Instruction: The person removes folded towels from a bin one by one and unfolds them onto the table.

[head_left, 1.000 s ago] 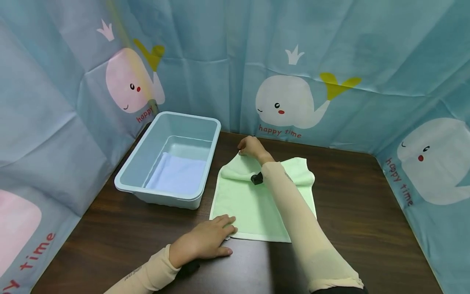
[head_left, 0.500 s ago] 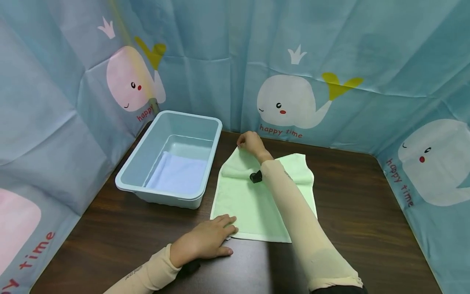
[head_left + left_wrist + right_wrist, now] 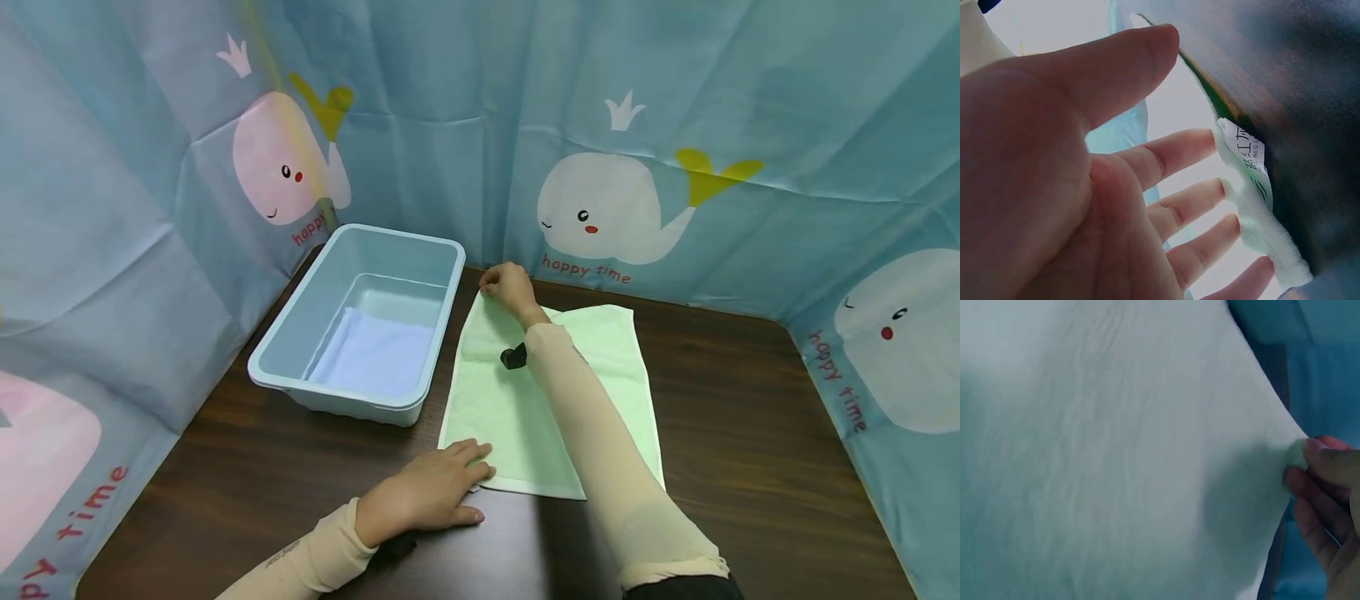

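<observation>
The right grip (image 3: 512, 290) is reached well forward, its thumb (image 3: 1335, 465) set against the fingertips in a pinch, the lower fingers (image 3: 1316, 534) bent just beside the thumb. Behind this grip, the bare right wrist (image 3: 534, 315) leads into the right forearm (image 3: 573, 400), which slants back and rightward in a beige sleeve (image 3: 656, 529), with black clothing (image 3: 682, 588) beyond it. The left grip (image 3: 431, 492) lies palm down, nearer the body and left of the right grip, fingers extended and spread, thumb well apart from them. Behind it, the left forearm (image 3: 288, 571), also sleeved in beige, slants back and leftward.
</observation>
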The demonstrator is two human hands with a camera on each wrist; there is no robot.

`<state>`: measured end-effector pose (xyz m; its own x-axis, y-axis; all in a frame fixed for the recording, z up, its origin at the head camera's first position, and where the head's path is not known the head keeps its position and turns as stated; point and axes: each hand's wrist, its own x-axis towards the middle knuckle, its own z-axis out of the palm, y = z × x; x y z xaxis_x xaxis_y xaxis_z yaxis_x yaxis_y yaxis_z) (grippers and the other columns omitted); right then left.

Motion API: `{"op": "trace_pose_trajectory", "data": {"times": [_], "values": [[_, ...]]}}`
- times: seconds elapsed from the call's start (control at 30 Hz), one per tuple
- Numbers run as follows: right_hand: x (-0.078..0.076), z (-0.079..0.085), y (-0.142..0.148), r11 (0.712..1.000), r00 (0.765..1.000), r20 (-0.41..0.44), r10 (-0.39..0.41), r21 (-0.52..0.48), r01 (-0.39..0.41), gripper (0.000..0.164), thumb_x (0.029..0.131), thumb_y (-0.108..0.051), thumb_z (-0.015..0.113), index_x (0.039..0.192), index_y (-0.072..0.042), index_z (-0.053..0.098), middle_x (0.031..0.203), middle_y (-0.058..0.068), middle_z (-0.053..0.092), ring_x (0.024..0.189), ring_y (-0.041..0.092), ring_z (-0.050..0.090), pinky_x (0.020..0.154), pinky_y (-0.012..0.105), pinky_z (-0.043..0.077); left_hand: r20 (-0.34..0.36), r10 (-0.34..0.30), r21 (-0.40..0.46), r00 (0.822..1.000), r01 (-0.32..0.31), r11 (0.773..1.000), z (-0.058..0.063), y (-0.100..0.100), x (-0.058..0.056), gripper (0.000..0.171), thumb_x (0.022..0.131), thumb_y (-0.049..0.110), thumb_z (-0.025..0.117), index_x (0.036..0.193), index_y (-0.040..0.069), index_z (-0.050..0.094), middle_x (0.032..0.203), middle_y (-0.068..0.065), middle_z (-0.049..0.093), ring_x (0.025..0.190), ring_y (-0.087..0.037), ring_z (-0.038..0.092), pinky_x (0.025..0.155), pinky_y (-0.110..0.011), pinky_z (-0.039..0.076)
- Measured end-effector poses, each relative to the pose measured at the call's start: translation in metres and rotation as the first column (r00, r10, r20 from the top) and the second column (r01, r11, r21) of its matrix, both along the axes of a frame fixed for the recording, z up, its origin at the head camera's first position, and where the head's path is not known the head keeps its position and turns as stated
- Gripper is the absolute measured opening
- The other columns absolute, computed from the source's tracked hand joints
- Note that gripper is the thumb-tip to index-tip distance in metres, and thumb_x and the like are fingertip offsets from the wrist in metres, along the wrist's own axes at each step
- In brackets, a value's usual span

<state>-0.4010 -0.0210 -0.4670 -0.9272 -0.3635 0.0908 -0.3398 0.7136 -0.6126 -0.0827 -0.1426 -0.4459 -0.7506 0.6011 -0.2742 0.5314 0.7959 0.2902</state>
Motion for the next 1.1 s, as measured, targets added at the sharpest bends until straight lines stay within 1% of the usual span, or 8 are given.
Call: {"op": "trace_pose_trajectory", "data": {"times": [0.13,0.27,0.4,0.5,0.67,0.9,1.0,1.1], "values": [[0.0,-0.002,-0.005,1.0,1.0,0.002,-0.019,-0.007,0.019,0.01,0.092,-0.015,0.07,0.095,-0.009,0.078,0.103,0.006,0.076,0.091,0.022,0.066,0.082,0.035,0.053,-0.001,-0.01,-0.005,1.0,0.01,1.0,-0.001,0.003,0.001,0.057,0.091,0.048,0.066,0.14,0.022,0.054,0.158,-0.002,0.04,0.146,-0.025,0.038,0.107,-0.046,0.048],[0.003,-0.003,-0.008,0.999,1.0,0.011,-0.029,-0.014,0.03,0.011,0.092,-0.014,0.069,0.095,-0.007,0.077,0.102,0.007,0.076,0.089,0.022,0.065,0.08,0.035,0.052,0.004,-0.019,-0.008,1.0,0.019,1.0,-0.002,0.005,0.003,0.057,0.091,0.049,0.066,0.141,0.023,0.054,0.158,-0.001,0.039,0.147,-0.024,0.037,0.107,-0.046,0.047],[0.006,-0.005,-0.008,0.998,0.997,0.05,-0.064,-0.024,0.066,0.011,0.093,-0.013,0.069,0.097,-0.007,0.077,0.103,0.008,0.076,0.089,0.022,0.065,0.079,0.035,0.052,0.008,-0.03,-0.012,1.0,0.03,0.999,-0.001,0.007,0.004,0.057,0.092,0.048,0.065,0.141,0.023,0.053,0.158,-0.001,0.039,0.147,-0.023,0.037,0.109,-0.044,0.046],[0.007,-0.007,-0.008,0.995,0.994,0.068,-0.083,-0.049,0.087,0.01,0.091,-0.013,0.071,0.097,-0.007,0.076,0.103,0.009,0.075,0.09,0.024,0.064,0.08,0.036,0.052,0.012,-0.033,-0.016,0.999,0.033,0.999,0.001,0.007,0.005,0.057,0.092,0.048,0.065,0.142,0.023,0.053,0.159,-0.001,0.039,0.147,-0.023,0.037,0.109,-0.044,0.046],[0.008,-0.011,-0.01,0.995,0.994,0.075,-0.075,-0.062,0.08,0.008,0.09,-0.011,0.072,0.096,-0.006,0.074,0.103,0.011,0.074,0.091,0.026,0.065,0.082,0.038,0.053,0.012,-0.035,-0.023,0.999,0.035,0.999,0.001,0.007,0.006,0.057,0.092,0.048,0.065,0.142,0.023,0.053,0.159,-0.001,0.039,0.147,-0.023,0.037,0.11,-0.043,0.045],[0.008,-0.016,-0.007,0.988,0.99,0.094,-0.105,-0.1,0.114,0.008,0.09,-0.01,0.072,0.095,-0.005,0.075,0.101,0.012,0.074,0.09,0.025,0.066,0.08,0.036,0.054,0.005,-0.046,-0.029,0.999,0.046,0.999,0.002,0.008,0.007,0.057,0.092,0.049,0.064,0.142,0.023,0.053,0.158,-0.001,0.039,0.147,-0.023,0.037,0.111,-0.042,0.045],[0.008,-0.017,-0.006,0.988,0.99,0.097,-0.098,-0.106,0.108,0.008,0.09,-0.01,0.072,0.095,-0.005,0.075,0.1,0.012,0.074,0.09,0.025,0.066,0.08,0.036,0.054,0.007,-0.045,-0.031,0.999,0.046,0.998,0.002,0.008,0.007,0.057,0.092,0.049,0.064,0.142,0.023,0.053,0.159,-0.001,0.039,0.147,-0.023,0.037,0.111,-0.042,0.045],[0.007,-0.016,-0.004,0.991,0.992,0.103,-0.075,-0.106,0.086,0.009,0.091,-0.01,0.071,0.097,-0.005,0.075,0.101,0.012,0.074,0.091,0.026,0.066,0.082,0.037,0.054,0.002,-0.045,-0.029,0.999,0.045,0.999,0.003,0.008,0.007,0.057,0.092,0.049,0.064,0.142,0.022,0.053,0.158,-0.002,0.039,0.147,-0.024,0.038,0.112,-0.042,0.044]]}}
